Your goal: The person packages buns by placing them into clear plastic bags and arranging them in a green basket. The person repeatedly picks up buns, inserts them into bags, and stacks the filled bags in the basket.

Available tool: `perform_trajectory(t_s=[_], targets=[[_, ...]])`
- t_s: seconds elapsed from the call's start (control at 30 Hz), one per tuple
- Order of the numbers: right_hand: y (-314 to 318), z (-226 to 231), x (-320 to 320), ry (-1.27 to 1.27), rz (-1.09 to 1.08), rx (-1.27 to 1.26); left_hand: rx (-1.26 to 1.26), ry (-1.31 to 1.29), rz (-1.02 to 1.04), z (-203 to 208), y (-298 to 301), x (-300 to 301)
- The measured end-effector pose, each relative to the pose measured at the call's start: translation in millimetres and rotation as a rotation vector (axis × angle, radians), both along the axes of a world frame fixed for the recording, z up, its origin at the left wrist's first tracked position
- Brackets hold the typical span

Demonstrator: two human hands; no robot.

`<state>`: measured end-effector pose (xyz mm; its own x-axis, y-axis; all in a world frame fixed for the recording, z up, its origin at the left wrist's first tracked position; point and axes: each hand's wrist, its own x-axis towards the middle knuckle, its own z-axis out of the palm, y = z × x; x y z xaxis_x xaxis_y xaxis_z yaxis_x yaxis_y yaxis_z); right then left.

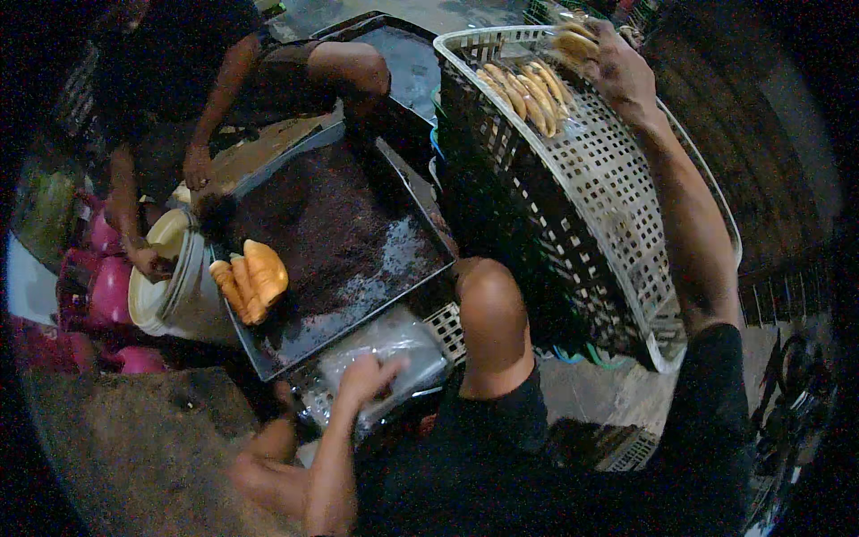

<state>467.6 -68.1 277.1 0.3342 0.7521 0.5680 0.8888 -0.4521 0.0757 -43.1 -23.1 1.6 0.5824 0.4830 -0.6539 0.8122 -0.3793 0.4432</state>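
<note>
Up high, the person's right hand (619, 79) grips a clear bag of long bread rolls (575, 43) over the far end of the white basket (488, 33). One more bag of rolls (534, 94) lies in the basket, near it. Down low, the left hand (365, 380) is on some clear plastic bags (420, 358), but it is blurry and I can't tell if it has hold of one. Golden bread (255, 282) sits on a corner of the metal tray (407, 246), by the dark crumbs (318, 201). Another person's hand (152, 262) is at the pale bucket (188, 286)
</note>
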Motion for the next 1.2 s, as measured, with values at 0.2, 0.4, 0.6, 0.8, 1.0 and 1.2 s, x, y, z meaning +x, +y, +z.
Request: perform_trajectory(t_s=[0.2,0.4,0.6,0.8,1.0,1.2], targets=[[27,-88,212,0.531,-0.268,0.017,0.217,-0.043,-0.158,-31,-20,10],[104,-51,3,0.506,0.718,0.002,-0.123,-0.129,0.213,16,-18,-27],[23,-68,-302,0.673,1.025,-0.620,0.261,-0.964,0.651,113,10,-3],[-3,-71,-338,1.757,0.734,0.011,-0.918,-1.003,0.957,121,6,-23],[-28,-105,-368,2.068,0.509,0.603,-0.966,-0.872,0.100,97,-24,-19],[-52,-137,-374,2.257,0.581,0.402,-0.544,-1.395,1.299,107,18,-12]])
